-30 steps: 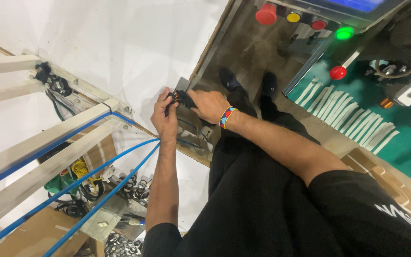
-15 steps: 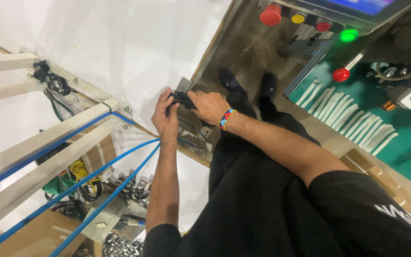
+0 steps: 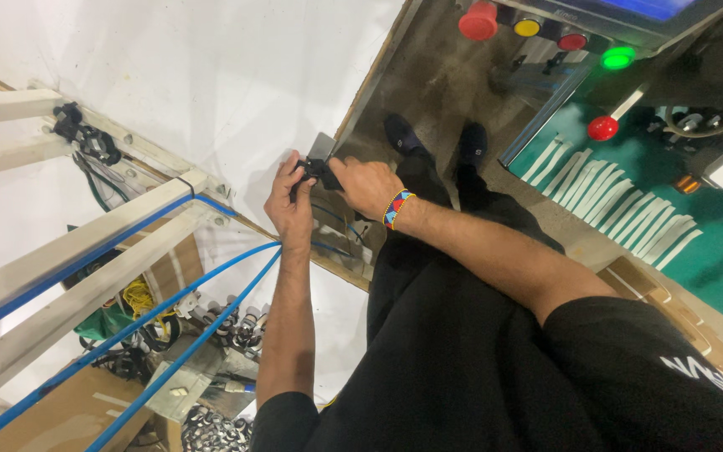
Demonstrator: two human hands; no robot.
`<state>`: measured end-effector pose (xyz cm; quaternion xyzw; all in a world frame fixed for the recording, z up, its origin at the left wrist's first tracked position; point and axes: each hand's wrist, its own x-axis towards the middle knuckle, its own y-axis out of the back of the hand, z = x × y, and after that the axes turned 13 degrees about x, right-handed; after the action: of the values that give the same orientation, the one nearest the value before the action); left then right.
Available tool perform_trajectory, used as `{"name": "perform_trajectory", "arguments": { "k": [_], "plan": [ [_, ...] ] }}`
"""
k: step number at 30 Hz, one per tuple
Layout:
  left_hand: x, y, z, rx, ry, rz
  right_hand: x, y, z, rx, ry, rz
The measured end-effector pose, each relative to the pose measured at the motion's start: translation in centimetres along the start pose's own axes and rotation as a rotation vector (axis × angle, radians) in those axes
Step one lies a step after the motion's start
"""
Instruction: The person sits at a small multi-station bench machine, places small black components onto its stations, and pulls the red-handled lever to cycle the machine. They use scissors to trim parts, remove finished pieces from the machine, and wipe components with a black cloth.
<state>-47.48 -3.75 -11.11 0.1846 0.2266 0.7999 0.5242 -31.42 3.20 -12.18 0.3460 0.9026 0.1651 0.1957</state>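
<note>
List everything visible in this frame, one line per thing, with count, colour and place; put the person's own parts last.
small part: one, black, held between both hands at centre
blue tubes: several, running along the white frame, lower left
white frame bars: several, left side
control buttons: red, yellow, red, lit green, top right panel
red knob lever: one, right
green surface: one, with white strips, right
beaded wristband: one, multicoloured, right wrist
shoes: two, dark, on the floor
left hand: on the black part
right hand: on the black part
</note>
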Motion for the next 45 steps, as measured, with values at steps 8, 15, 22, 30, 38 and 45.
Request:
{"name": "perform_trajectory", "arguments": {
  "k": [8,15,22,30,38,45],
  "plan": [
    [-0.2,0.0,-0.3,0.023,0.012,-0.017,-0.2,0.1,0.2,0.022,0.006,0.015],
    [-0.3,-0.1,-0.4,-0.054,0.055,-0.030,-0.2,0.4,0.1,0.038,0.000,-0.004],
    [-0.3,-0.1,-0.3,-0.047,0.065,-0.028,0.0,0.3,0.1,0.009,-0.005,-0.006],
    [0.0,0.0,0.2,-0.002,0.006,-0.013,0.4,0.2,-0.5,-0.038,-0.055,-0.037],
    [0.7,0.0,2.2,-0.022,0.088,0.004,1.0,-0.1,-0.9,-0.098,-0.031,0.027],
    [1.2,-0.4,4.1,-0.051,0.079,-0.008,0.9,2.0,-0.5,-0.079,0.032,-0.019]
  ]
}}
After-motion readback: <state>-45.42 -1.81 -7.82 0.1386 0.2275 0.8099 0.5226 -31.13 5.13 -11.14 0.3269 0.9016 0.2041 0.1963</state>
